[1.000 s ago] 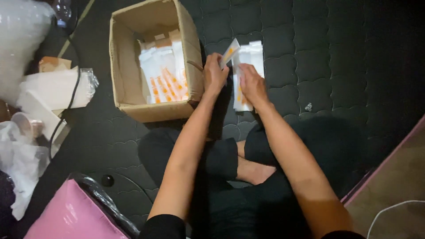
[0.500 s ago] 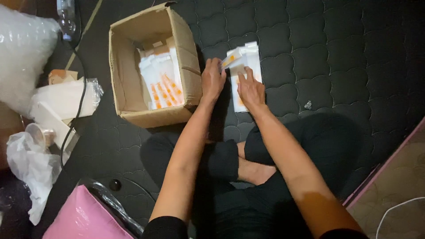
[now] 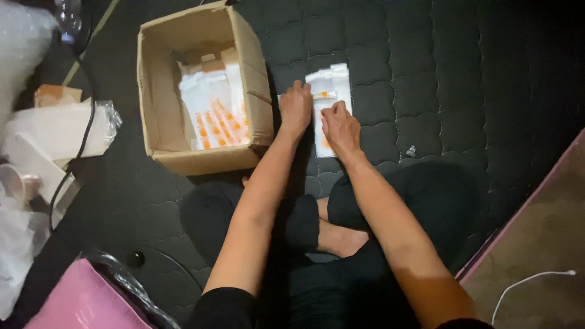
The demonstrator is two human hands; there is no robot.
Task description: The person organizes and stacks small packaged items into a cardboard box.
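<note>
A stack of white packets with orange print (image 3: pixel 329 91) lies on the dark quilted mat (image 3: pixel 426 79) in front of me. My left hand (image 3: pixel 295 108) presses down on the stack's left edge, fingers curled over a small orange-marked packet. My right hand (image 3: pixel 340 127) rests flat on the stack's lower part, fingers together. To the left stands an open cardboard box (image 3: pixel 163 116) with more white and orange packets (image 3: pixel 213 106) standing inside. My crossed legs and a bare foot (image 3: pixel 341 234) are below the hands.
Bubble wrap (image 3: pixel 21 42), white paper wrappings (image 3: pixel 55 131) and a black cable (image 3: pixel 88 116) lie at the left. A pink bag (image 3: pixel 85 301) sits at bottom left. The mat's pink edge (image 3: pixel 524 201) and a white cord (image 3: pixel 530 280) on brown floor are at the right.
Both hands have lowered the packets onto the stack and now press flat on it. The raised packet from one second ago lies down. The view has shifted slightly.
</note>
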